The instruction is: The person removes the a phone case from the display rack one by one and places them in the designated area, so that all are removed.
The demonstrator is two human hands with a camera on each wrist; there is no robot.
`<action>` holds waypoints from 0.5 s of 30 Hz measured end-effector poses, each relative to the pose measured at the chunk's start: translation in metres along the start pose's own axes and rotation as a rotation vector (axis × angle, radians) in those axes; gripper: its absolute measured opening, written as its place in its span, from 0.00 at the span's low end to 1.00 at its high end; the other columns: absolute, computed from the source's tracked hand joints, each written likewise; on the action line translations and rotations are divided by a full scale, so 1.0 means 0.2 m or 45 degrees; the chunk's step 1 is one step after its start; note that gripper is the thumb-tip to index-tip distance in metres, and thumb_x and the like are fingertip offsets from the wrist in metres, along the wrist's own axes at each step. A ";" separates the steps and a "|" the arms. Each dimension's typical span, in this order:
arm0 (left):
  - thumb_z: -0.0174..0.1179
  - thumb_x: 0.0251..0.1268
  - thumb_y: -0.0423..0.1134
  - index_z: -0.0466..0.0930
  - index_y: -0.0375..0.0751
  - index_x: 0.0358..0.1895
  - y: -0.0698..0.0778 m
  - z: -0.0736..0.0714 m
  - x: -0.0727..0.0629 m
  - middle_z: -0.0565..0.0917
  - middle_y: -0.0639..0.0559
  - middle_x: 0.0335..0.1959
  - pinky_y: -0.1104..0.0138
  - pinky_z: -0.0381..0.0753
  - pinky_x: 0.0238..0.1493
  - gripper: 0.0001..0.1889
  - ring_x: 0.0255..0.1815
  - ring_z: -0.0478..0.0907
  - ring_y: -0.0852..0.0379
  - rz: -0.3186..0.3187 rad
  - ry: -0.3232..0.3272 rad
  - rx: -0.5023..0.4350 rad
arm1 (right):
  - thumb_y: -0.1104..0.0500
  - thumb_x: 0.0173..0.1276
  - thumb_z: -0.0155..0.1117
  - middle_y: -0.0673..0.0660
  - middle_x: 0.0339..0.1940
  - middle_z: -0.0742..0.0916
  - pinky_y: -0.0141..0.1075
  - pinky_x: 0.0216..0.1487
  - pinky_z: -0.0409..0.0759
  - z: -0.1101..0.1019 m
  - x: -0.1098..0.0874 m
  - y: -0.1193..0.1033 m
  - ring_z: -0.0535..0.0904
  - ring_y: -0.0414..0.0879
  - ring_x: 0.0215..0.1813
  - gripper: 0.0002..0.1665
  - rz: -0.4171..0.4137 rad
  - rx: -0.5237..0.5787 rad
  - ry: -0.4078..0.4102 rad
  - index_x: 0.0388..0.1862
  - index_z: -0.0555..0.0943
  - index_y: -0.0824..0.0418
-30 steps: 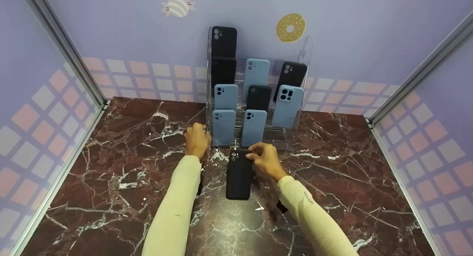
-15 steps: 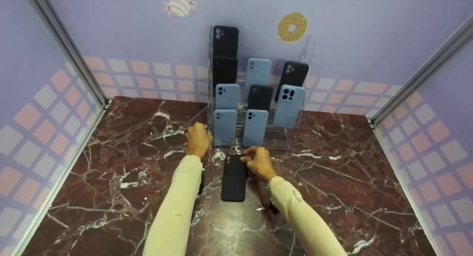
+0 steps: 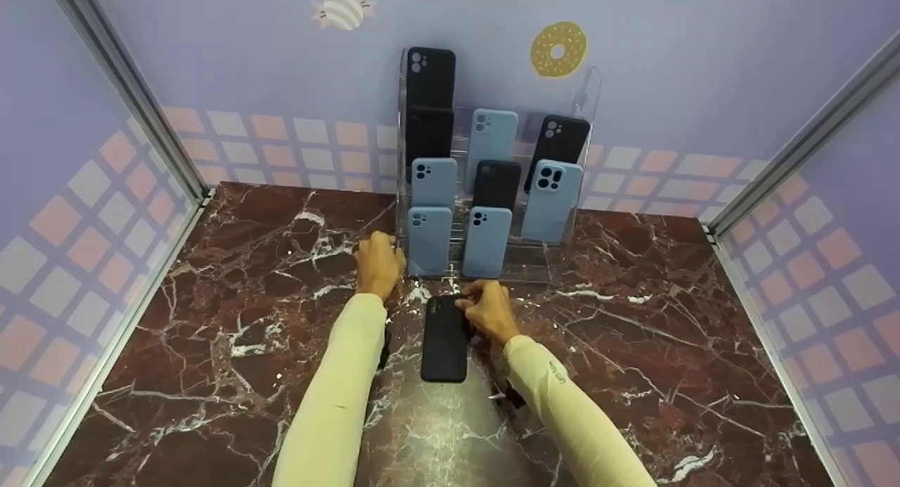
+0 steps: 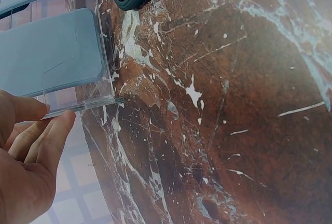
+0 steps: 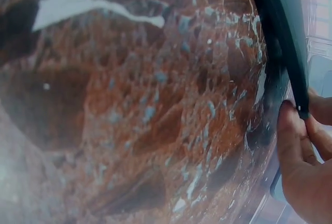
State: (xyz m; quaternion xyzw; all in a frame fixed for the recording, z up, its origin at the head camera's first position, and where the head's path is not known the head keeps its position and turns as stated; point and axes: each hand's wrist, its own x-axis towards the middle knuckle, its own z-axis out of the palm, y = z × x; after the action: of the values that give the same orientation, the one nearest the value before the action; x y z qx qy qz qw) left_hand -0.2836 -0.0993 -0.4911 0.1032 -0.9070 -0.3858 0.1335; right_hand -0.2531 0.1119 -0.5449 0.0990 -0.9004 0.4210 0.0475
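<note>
In the head view my right hand (image 3: 490, 310) pinches the top right corner of a black phone case (image 3: 444, 343) in front of the rack. The right wrist view shows that case (image 5: 285, 32) edge-on, its corner between thumb and fingers. My left hand (image 3: 380, 263) is at the left side of a clear acrylic display rack (image 3: 524, 265). Seen from the left wrist, thumb and fingers pinch the rack's clear side edge (image 4: 85, 105), beside a light blue phone case (image 4: 57, 53). Whether the black case's lower end touches the table is hard to tell.
Several light blue cases (image 3: 487, 241) and black cases (image 3: 430, 79) stand in the rack's tiers, leaning back. Behind it rises a purple patterned wall (image 3: 281, 65). Metal-framed panels flank the dark red marbled table (image 3: 232, 297).
My right hand has moved slightly left with the black phone case, mostly in the first half second. My left hand has stayed at the rack's side.
</note>
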 end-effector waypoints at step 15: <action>0.63 0.62 0.29 0.84 0.28 0.51 0.00 0.00 0.00 0.86 0.31 0.47 0.45 0.81 0.53 0.14 0.50 0.83 0.30 -0.028 -0.012 -0.018 | 0.68 0.59 0.76 0.59 0.30 0.89 0.44 0.38 0.83 -0.02 0.00 0.02 0.83 0.48 0.31 0.08 0.005 -0.027 -0.023 0.37 0.87 0.69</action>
State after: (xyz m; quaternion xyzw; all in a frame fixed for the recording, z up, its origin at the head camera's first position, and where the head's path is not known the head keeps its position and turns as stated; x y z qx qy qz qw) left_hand -0.2837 -0.0988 -0.4905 0.1103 -0.9038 -0.3940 0.1256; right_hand -0.2546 0.1162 -0.5449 0.1004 -0.9054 0.4105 0.0397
